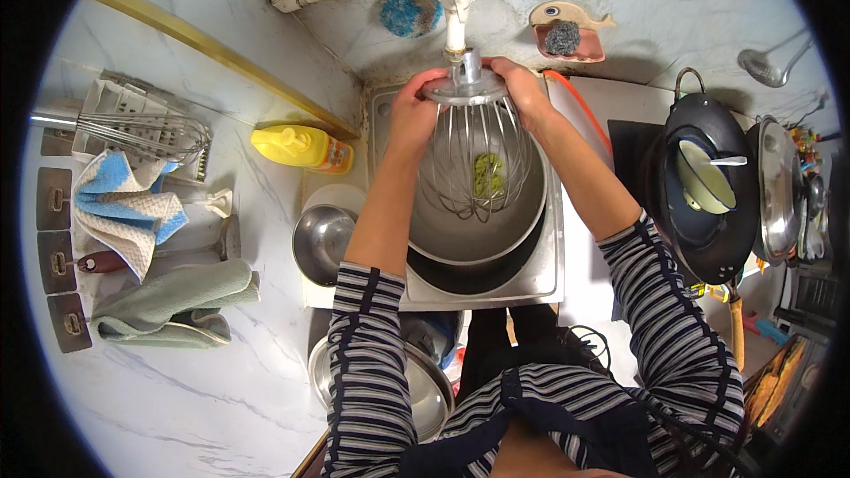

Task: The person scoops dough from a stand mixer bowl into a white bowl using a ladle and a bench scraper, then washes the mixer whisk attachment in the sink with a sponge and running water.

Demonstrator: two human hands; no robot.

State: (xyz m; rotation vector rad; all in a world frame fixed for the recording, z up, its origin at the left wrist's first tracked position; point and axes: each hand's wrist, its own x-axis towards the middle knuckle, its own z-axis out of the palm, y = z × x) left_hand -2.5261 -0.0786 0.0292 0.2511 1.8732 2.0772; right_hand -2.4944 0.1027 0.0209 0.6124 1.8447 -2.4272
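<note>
A large balloon whisk attachment, a mixer part with a round metal disc and a hub on top, is held between my two hands. My left hand grips the disc's left edge, and my right hand curls round its right edge. Its wires point down into a wide metal bowl standing in the sink. Behind the wires a green scouring pad or sponge shows in the bowl. Just above the hub hangs the white tap; I cannot make out running water.
Left of the sink stand a yellow bottle and a small steel bowl. A wire whisk and cloths hang on the left wall. A fish-shaped holder is on the back wall. Dark woks hang or stand at right.
</note>
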